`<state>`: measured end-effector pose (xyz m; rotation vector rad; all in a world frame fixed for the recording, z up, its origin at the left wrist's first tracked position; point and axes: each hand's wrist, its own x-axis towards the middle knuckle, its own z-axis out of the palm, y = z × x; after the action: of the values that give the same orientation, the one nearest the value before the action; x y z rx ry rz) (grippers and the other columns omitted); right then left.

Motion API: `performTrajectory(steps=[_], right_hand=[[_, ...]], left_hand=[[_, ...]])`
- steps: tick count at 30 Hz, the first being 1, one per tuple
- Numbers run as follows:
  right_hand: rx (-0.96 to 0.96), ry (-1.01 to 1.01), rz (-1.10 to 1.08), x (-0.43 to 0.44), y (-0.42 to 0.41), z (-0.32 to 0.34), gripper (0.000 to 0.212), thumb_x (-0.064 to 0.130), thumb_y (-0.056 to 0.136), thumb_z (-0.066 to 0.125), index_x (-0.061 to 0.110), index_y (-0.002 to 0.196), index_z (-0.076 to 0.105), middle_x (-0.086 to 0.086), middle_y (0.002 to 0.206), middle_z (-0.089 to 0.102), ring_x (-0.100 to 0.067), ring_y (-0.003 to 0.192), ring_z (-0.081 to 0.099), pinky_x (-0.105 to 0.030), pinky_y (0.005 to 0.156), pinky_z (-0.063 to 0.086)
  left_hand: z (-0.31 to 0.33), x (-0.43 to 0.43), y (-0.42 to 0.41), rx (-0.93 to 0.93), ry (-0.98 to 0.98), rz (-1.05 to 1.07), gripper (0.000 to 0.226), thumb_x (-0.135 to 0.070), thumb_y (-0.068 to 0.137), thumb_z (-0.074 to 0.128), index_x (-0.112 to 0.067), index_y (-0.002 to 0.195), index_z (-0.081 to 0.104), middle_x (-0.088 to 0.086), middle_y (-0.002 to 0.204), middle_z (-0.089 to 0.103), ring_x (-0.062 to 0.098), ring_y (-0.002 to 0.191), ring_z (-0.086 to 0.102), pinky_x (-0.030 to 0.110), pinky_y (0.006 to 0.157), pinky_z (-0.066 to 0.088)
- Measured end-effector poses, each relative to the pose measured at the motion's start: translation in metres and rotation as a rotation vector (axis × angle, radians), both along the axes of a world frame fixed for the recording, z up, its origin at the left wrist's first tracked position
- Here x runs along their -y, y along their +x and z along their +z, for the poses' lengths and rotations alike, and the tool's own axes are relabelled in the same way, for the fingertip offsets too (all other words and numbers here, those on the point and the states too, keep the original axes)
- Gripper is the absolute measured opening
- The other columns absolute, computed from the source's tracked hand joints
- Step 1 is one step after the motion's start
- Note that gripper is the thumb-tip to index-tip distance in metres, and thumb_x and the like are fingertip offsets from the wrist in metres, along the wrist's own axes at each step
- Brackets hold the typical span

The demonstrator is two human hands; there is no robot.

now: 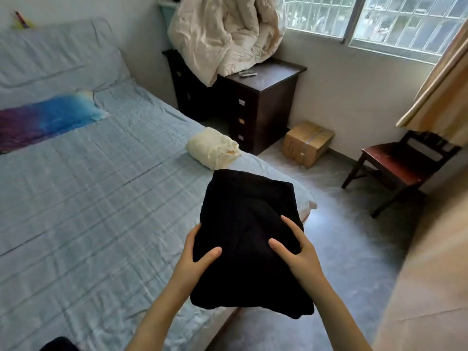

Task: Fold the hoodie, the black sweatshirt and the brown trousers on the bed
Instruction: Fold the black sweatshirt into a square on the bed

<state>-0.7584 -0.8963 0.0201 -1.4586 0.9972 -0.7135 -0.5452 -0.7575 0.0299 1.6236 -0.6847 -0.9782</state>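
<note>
Both hands are on the folded black sweatshirt [248, 219] now: the left hand [200, 252] grips its left side, thumb on top and fingers tucked under, and the right hand [298, 247] clasps the right side the same way. They hold it over the bed [101, 198] edge, just short of the cream folded garment [212, 148] lying on the sheet.

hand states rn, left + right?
Left hand: closed on the folded black sweatshirt, thumb on top.
Right hand: closed on the same sweatshirt, thumb on top.
</note>
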Motion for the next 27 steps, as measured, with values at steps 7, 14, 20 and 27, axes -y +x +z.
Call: performTrajectory(steps=[7, 14, 20, 27], right_hand=[[-0.056, 0.036, 0.068, 0.104, -0.076, 0.0, 0.056, 0.042, 0.081, 0.081, 0.062, 0.125, 0.054, 0.03, 0.124, 0.058, 0.019, 0.103, 0.057, -0.001, 0.072, 0.047], [-0.103, 0.052, 0.176, 0.195, -0.084, -0.011, 0.056, 0.039, 0.081, 0.08, 0.057, 0.128, 0.055, 0.027, 0.128, 0.056, 0.019, 0.104, 0.057, 0.001, 0.072, 0.046], [-0.129, 0.057, 0.265, 0.286, -0.041, -0.033, 0.053, 0.041, 0.082, 0.079, 0.059, 0.127, 0.056, 0.026, 0.13, 0.058, 0.005, 0.117, 0.057, -0.012, 0.091, 0.05], [-0.208, -0.008, 0.296, 0.412, 0.018, -0.043, 0.054, 0.037, 0.082, 0.08, 0.052, 0.129, 0.059, 0.026, 0.125, 0.062, 0.012, 0.111, 0.059, -0.004, 0.086, 0.046]], left_hand=[[-0.004, 0.087, -0.09, -0.009, 0.042, 0.115, 0.07, -0.055, 0.07, 0.069, -0.055, 0.132, 0.036, -0.035, 0.126, 0.046, -0.012, 0.112, 0.05, 0.01, 0.082, 0.04], [-0.013, 0.153, -0.114, -0.018, 0.074, 0.197, 0.076, -0.057, 0.076, 0.073, -0.05, 0.141, 0.033, -0.03, 0.13, 0.046, -0.004, 0.115, 0.052, 0.013, 0.081, 0.044], [-0.035, 0.229, -0.086, -0.069, 0.095, 0.294, 0.076, -0.055, 0.069, 0.069, -0.05, 0.137, 0.035, -0.033, 0.126, 0.047, -0.005, 0.115, 0.051, 0.015, 0.083, 0.043], [-0.062, 0.343, -0.041, -0.15, 0.1, 0.317, 0.08, -0.062, 0.073, 0.072, -0.051, 0.142, 0.032, -0.031, 0.131, 0.046, -0.002, 0.12, 0.05, 0.026, 0.097, 0.043]])
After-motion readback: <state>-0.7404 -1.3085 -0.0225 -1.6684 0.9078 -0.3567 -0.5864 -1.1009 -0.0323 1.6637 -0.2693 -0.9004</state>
